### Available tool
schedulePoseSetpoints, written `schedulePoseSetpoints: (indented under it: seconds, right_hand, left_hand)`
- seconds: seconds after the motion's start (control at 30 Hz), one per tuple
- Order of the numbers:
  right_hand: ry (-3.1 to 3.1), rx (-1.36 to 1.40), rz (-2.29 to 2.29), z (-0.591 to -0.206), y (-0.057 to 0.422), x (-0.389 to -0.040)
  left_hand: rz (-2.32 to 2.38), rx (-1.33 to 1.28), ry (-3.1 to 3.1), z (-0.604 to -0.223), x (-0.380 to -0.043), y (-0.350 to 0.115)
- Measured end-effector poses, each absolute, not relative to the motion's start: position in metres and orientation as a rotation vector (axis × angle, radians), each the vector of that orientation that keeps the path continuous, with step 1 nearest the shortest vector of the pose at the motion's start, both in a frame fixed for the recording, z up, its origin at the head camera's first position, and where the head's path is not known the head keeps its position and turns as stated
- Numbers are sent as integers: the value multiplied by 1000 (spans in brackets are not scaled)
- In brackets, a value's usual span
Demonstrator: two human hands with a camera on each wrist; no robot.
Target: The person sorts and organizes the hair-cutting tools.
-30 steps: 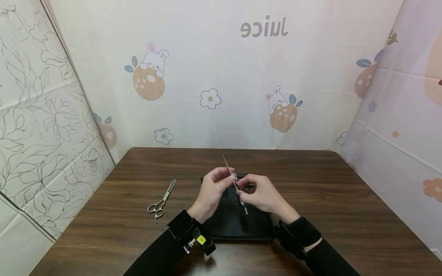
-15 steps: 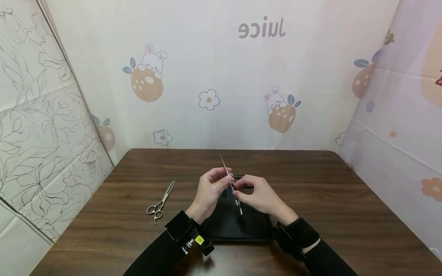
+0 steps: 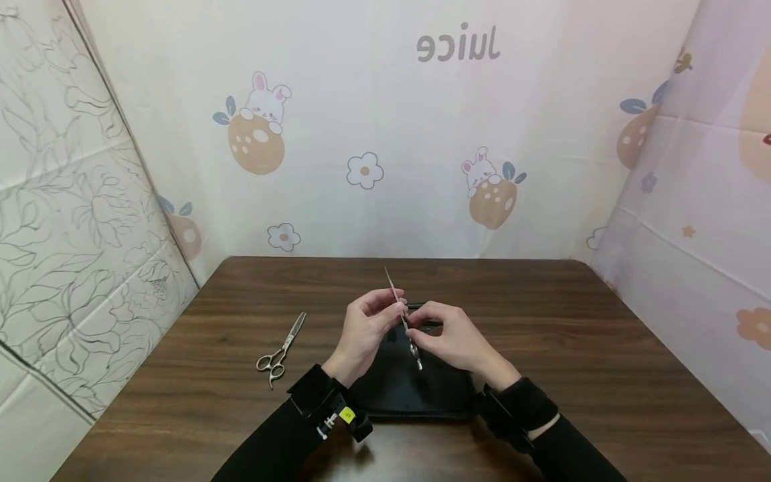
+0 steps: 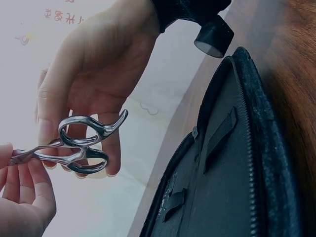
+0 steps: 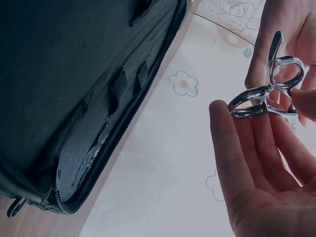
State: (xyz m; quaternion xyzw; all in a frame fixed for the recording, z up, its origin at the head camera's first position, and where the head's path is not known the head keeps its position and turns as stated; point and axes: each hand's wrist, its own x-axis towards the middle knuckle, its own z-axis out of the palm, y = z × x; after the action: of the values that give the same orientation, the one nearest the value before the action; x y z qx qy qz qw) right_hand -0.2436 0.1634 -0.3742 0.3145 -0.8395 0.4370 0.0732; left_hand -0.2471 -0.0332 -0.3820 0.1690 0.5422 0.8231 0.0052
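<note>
A pair of silver hairdressing scissors (image 3: 413,348) is held in the air between both hands, its blade tip up and away, finger rings toward me. With thumb and fingers, my left hand (image 3: 363,331) pinches it along the blade part. My right hand (image 3: 454,338) pinches the scissors nearer the handles, thumb on one side and fingers behind. The handle rings (image 4: 74,157) and curved finger rest show plainly in the left wrist view. Beneath the hands an unzipped black case (image 3: 415,398) lies on the table; in the left wrist view its inside shows strap loops (image 4: 219,140).
Another pair of silver scissors (image 3: 288,346), one blade toothed like thinning shears, lies on the wooden table (image 3: 199,402) left of the case. Patterned curtains (image 3: 373,100) stand behind the table and at both sides. Each wrist wears a black band with a camera.
The handle end of the held scissors has swung slightly left over the second. Both hands keep their grip with little movement. The scissors on the table stay put.
</note>
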Motion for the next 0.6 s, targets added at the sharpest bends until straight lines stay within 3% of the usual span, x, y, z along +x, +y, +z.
schedulePoseSetpoints:
  seconds: [0.6]
  right_hand:
    - [-2683,959,1201,-366,174,-245]
  left_hand:
    - [2561,507,1790,-384,-251,-37]
